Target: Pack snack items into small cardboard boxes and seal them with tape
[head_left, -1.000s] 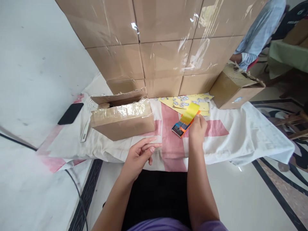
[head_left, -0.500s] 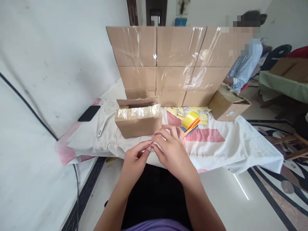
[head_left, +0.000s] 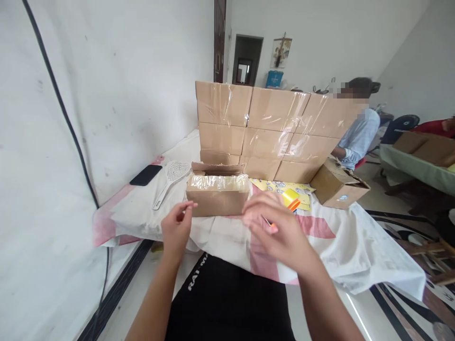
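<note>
My left hand (head_left: 177, 223) is closed in a pinch just left of the small cardboard box (head_left: 217, 203), and anything between the fingertips is too small to make out. My right hand (head_left: 280, 229) hovers right of that box, above the cloth, its bent fingers smeared by motion. A thin line and an orange-pink spot show among those fingers, too blurred to name. Clear tape runs along the top of the box, whose back flap stands up. Beyond my right hand lie a yellow tape roll (head_left: 289, 198) and orange-handled scissors (head_left: 295, 205), partly covered by the hand.
A large taped cardboard panel (head_left: 227, 104) stands at the back. A white perforated paddle (head_left: 177, 171) and black phone (head_left: 145, 175) lie left; a yellow patterned sheet (head_left: 304, 189) and open carton (head_left: 337, 187) are right. A person (head_left: 362, 128) in light blue is beyond the carton.
My hands were together with fingertips touching; they have moved apart, left hand leftward and right hand rightward. The camera view has tilted up, showing more of the room.
</note>
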A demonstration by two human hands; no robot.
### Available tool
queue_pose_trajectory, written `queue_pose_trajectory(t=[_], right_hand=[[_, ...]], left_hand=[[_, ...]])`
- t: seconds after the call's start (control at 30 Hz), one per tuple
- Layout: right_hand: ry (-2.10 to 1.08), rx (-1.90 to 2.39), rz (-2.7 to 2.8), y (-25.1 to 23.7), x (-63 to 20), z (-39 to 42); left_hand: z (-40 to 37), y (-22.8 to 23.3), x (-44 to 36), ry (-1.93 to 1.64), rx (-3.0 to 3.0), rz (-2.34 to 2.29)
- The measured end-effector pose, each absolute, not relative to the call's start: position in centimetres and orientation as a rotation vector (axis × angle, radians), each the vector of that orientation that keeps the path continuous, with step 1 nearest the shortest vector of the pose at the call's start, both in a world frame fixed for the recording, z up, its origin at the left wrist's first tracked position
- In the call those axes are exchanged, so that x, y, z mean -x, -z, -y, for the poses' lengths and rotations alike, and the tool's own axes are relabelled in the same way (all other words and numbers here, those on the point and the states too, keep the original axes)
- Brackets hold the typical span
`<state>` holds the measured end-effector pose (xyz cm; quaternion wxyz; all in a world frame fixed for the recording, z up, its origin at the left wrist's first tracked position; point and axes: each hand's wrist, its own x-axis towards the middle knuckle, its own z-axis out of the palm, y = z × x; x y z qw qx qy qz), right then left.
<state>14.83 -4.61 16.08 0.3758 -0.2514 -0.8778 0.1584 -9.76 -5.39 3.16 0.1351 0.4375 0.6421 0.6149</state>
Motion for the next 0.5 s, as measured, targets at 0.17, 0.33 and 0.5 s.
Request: queue_pose_trajectory(t=[0.17,0.33,0.5], right_hand=[[-0.695,0.675,2.243,-17.9,-13.0,-4.4],[-0.348,0.677,2.429,-18.1,-10.1,-10.3],[-0.888,0.609,2.301,-17.7,-7.1,-12.6]], left_hand=[[-0.7,-8.0,13.6,-1.727,-1.828,-2.111],[-4.8,-9.9,15.8,-1.11,-2.238,-1.991],[-4.0,-8.4,16.2,-1.042,-2.141,-2.023]])
